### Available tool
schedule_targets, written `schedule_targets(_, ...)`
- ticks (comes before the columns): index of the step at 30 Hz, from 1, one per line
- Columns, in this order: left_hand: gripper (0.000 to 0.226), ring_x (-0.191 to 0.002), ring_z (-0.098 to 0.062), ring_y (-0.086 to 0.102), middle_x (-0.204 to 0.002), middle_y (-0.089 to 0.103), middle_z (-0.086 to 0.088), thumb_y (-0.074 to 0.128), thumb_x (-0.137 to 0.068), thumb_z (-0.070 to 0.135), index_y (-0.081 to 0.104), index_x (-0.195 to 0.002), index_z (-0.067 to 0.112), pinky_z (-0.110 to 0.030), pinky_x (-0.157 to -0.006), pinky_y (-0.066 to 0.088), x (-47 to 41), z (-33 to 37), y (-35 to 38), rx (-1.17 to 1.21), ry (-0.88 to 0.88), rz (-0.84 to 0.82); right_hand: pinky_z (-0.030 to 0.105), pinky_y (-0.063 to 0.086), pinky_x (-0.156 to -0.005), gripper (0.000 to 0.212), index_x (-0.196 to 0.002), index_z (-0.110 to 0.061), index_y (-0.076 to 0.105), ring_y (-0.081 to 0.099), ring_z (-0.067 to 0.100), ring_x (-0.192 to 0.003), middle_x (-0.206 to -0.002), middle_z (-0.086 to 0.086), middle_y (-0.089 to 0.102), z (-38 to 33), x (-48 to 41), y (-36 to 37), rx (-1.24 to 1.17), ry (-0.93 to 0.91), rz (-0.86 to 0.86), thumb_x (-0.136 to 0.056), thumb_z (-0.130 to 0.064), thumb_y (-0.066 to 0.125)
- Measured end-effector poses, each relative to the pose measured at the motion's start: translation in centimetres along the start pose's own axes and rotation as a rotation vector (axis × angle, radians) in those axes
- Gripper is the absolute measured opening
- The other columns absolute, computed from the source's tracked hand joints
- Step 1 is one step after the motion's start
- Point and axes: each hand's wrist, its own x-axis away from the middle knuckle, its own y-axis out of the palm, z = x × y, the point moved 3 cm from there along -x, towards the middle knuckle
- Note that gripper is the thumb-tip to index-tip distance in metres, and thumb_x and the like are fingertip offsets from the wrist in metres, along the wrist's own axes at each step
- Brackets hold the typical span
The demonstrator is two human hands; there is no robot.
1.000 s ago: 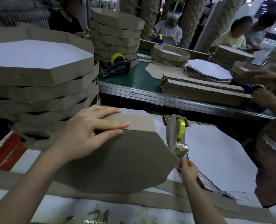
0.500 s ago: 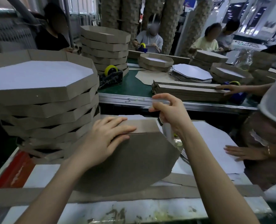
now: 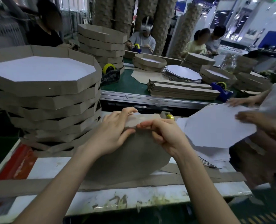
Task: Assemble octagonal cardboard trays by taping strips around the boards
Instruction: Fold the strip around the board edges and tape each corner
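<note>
Your left hand point(image 3: 113, 135) grips the tray point(image 3: 126, 160) at its twelve-o'clock edge; your right hand point(image 3: 166, 136) pinches, seemingly, tape point(image 3: 140, 126) there.

The white workbench point(image 3: 50, 165) in the lower frame bears a tray stack point(image 3: 53, 102) at left, a half-built tray point(image 3: 126, 162) centrally and cardboard strips point(image 3: 29, 186) below.

2 hands, left hand point(image 3: 113, 135) and right hand point(image 3: 164, 135), on 1 tray point(image 3: 126, 160). 4 tape dispensers: near dispenser point(image 3: 168, 116) just beyond right hand; black dispenser point(image 3: 110, 75), blue dispenser point(image 3: 221, 90) and far dispenser point(image 3: 137, 48) farther out. 2 tall tray stacks: left stack point(image 3: 45, 97) beside left hand, far stack point(image 3: 101, 44) beyond. 5 other people point(image 3: 142, 41).
</note>
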Motion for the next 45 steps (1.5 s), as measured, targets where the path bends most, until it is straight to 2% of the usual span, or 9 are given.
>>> schedule_targets(6,0.042,-0.126,-0.025,0.042,-0.142,0.048,0.001,0.052,-0.098,0.031,0.048,-0.14,0.034,-0.045,-0.099,0.037,0.1,0.7,-0.1,-0.139,0.031,-0.04,0.018,0.02,-0.035,0.04,-0.072,0.0,0.073,0.026,0.008,-0.031,-0.09,0.021,0.075,1.5,1.1,-0.1,-0.02,0.032,0.003,-0.086,0.008,0.036)
schedule_targets(16,0.048,-0.133,-0.025,0.036,-0.149,0.043,-0.001,0.03,-0.094,0.04,0.044,-0.14,0.044,-0.044,-0.102,0.032,0.3,1.3,-0.2,-0.131,-0.011,-0.103,0.019,0.021,-0.039,0.034,-0.075,-0.015,0.08,0.025,0.008,-0.035,-0.095,0.01,0.077,3.5,0.2,-0.3,0.082,0.025,-0.018,-0.081,-0.009,0.047)
schedule_targets(21,0.042,-0.135,-0.02,0.03,-0.152,0.038,0.003,0.042,-0.102,0.031,0.039,-0.141,0.048,-0.039,-0.107,0.024,0.1,0.6,0.0,-0.124,-0.04,-0.084,0.016,0.024,-0.036,0.035,-0.044,-0.016,0.047,0.024,0.01,-0.036,-0.068,0.012,0.074,3.3,0.1,-1.8,0.291,0.045,0.158,-0.075,-0.002,0.039)
schedule_targets(25,0.042,-0.135,-0.019,0.029,-0.153,0.037,0.003,0.041,-0.103,0.032,0.038,-0.139,0.052,-0.041,-0.108,0.025,-0.2,0.4,0.0,-0.107,-0.052,-0.104,0.015,0.029,-0.042,0.039,-0.037,-0.019,0.051,0.037,0.004,-0.041,-0.042,-0.006,0.054,1.7,0.4,-3.4,0.41,-0.348,0.431,-0.073,-0.014,0.037)
schedule_targets(28,0.042,-0.135,-0.02,0.03,-0.152,0.039,0.002,0.042,-0.103,0.03,0.039,-0.136,0.055,-0.041,-0.108,0.024,-0.2,0.5,-0.1,-0.068,-0.057,-0.113,0.019,0.037,-0.054,0.032,-0.054,-0.024,0.056,0.052,0.008,-0.058,-0.056,-0.007,0.058,-0.4,-1.1,-4.2,0.421,-0.625,0.548,-0.078,-0.01,0.041)
schedule_targets(32,0.036,-0.134,-0.012,0.031,-0.147,0.043,0.008,0.044,-0.098,0.041,0.045,-0.128,0.059,-0.037,-0.107,0.022,-0.1,0.7,-0.3,0.002,-0.079,-0.089,0.024,0.046,-0.082,0.02,-0.099,-0.012,0.073,0.062,0.014,-0.092,-0.097,0.0,0.071,-0.8,-4.8,-3.9,0.674,-0.525,0.353,-0.096,-0.011,0.053)
schedule_targets(36,0.051,-0.125,-0.008,0.043,-0.127,0.059,0.018,0.029,-0.081,0.07,0.072,-0.101,0.05,-0.038,-0.106,0.027,-0.3,1.8,-0.2,0.106,-0.221,0.11,0.032,0.029,-0.057,0.049,-0.054,-0.023,0.045,0.038,0.007,-0.052,-0.051,-0.011,0.043,0.6,-6.1,-3.6,0.738,-0.384,0.174,-0.102,-0.028,0.048)
schedule_targets(38,0.048,-0.12,-0.007,0.048,-0.12,0.064,0.02,0.037,-0.079,0.077,0.074,-0.091,0.05,-0.042,-0.108,0.027,-0.5,2.4,0.0,0.041,-0.276,0.197,0.035,0.021,-0.055,0.052,-0.054,-0.023,0.027,0.026,0.008,-0.049,-0.048,-0.009,0.026,0.6,-6.2,-3.6,0.729,-0.383,0.177,-0.102,-0.026,0.048)
schedule_targets(45,0.046,-0.107,-0.021,0.06,-0.119,0.068,0.007,0.04,-0.084,0.067,0.069,-0.112,0.044,-0.046,-0.098,0.039,-0.1,2.3,0.8,-0.218,-0.156,0.188,0.03,0.017,-0.053,0.051,-0.055,-0.024,0.025,0.023,0.009,-0.051,-0.049,-0.009,0.023,0.6,-6.2,-3.5,0.692,-0.388,0.173,-0.1,-0.023,0.049)
